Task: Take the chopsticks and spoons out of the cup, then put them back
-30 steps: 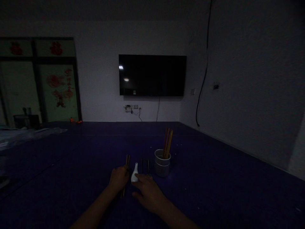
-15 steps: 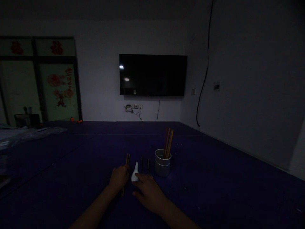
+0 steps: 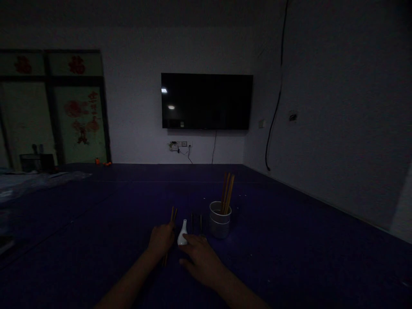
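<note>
In the head view, my left hand (image 3: 162, 240) is closed around a pair of wooden chopsticks (image 3: 173, 213), whose ends stick out above and below it, close to the table. Just right of it lies a white soup spoon (image 3: 183, 234), handle pointing away from me. My right hand (image 3: 202, 259) lies low over the table, fingers stretched out and thumb apart, with fingertips at the spoon's bowl. Two thin dark utensils (image 3: 192, 223) lie beyond those fingers; their near ends are hidden. A metal cup (image 3: 220, 225) holding several wooden chopsticks (image 3: 229, 193) stands right of them.
The dark blue table (image 3: 289, 240) reaches to the far wall, where a black television (image 3: 207, 101) hangs. Crumpled clear plastic (image 3: 54, 179) lies at the left, and small orange items (image 3: 107, 163) sit at the far edge. A loose cable (image 3: 277, 107) runs down the right wall.
The far ends of the chopsticks in my left hand have shifted slightly right and spread a little apart. My right hand, the spoon and the cup look unmoved.
</note>
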{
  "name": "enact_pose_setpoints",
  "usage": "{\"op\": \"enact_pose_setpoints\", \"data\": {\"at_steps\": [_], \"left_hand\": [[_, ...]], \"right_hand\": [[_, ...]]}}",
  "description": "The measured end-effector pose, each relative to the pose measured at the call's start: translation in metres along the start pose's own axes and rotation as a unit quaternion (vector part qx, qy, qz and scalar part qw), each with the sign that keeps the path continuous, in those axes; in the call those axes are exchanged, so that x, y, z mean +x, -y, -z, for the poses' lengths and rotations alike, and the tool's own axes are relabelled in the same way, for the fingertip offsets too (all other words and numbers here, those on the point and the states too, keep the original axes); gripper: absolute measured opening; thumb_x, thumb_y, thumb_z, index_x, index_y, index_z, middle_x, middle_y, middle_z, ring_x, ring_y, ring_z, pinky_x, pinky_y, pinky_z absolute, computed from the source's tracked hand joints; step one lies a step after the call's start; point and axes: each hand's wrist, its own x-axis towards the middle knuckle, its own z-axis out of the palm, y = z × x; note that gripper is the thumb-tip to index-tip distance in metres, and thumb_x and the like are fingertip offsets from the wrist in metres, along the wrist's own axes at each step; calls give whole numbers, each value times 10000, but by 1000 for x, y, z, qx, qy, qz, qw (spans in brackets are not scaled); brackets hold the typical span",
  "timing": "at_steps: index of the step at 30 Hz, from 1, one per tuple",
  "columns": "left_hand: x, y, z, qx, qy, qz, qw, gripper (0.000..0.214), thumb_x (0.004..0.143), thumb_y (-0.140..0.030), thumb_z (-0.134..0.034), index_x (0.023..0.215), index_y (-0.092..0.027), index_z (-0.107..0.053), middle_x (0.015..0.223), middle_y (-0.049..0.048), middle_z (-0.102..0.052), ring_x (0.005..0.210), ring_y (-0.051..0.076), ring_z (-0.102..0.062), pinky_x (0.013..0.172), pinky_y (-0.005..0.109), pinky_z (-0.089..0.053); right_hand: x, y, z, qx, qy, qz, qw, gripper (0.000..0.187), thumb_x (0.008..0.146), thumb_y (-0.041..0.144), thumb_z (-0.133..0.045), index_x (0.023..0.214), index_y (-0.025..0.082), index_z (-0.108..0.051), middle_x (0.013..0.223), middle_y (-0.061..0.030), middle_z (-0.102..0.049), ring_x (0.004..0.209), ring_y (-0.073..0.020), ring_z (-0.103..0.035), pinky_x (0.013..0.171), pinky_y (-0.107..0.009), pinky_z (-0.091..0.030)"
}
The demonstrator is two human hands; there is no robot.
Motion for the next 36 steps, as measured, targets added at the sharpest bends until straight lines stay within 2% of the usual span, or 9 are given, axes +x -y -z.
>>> {"op": "enact_pose_setpoints", "data": {"at_steps": [6,12,21,29,33,36], "left_hand": [[2,5,-4,-33,-13,6,999,330,848,-148,-386,1082,-234,-600,1058,43,-698,1004,177,-638,834,267,-440],[-2,4,1,-51,-10,15,999,324,851,-160,-392,1093,-239,-593,1055,38,-698,1009,175,-635,848,261,-434],[-5,0,6,4,-7,-21,1000,317,878,-216,-359,1109,-218,-576,1055,71,-693,993,211,-638,838,332,-445],[-5,-4,8,39,7,-42,998,348,830,-145,-389,1107,-206,-592,986,100,-707,924,241,-663,819,366,-459],[-5,-2,6,3,-4,-34,999,332,846,-144,-388,1105,-198,-589,982,95,-706,907,227,-666,786,327,-467],[-4,1,5,-79,-46,-18,996,301,853,-127,-389,1061,-190,-597,961,74,-708,896,189,-665,772,272,-463]], "right_hand": [[-1,-1,0,-7,1,-1,1000,375,858,345,-539,1219,251,-572,1395,-86,-448,1264,-257,-407,1050,-442,-270],[0,0,0,-8,1,-2,1000,370,856,341,-544,1215,255,-574,1394,-84,-449,1263,-258,-409,1055,-444,-265],[-2,1,1,0,-2,-5,1000,367,858,335,-541,1211,245,-577,1397,-90,-445,1271,-262,-399,1062,-455,-262],[0,1,0,-2,-2,-2,1000,370,853,331,-548,1213,249,-578,1396,-87,-447,1263,-267,-406,1053,-460,-266],[0,1,0,-3,-5,-1,1000,369,851,318,-549,1212,245,-581,1384,-94,-460,1257,-268,-414,1047,-445,-277],[-1,1,0,-4,-13,5,1000,354,852,305,-552,1200,247,-591,1374,-94,-472,1248,-270,-427,1038,-442,-290]]}}
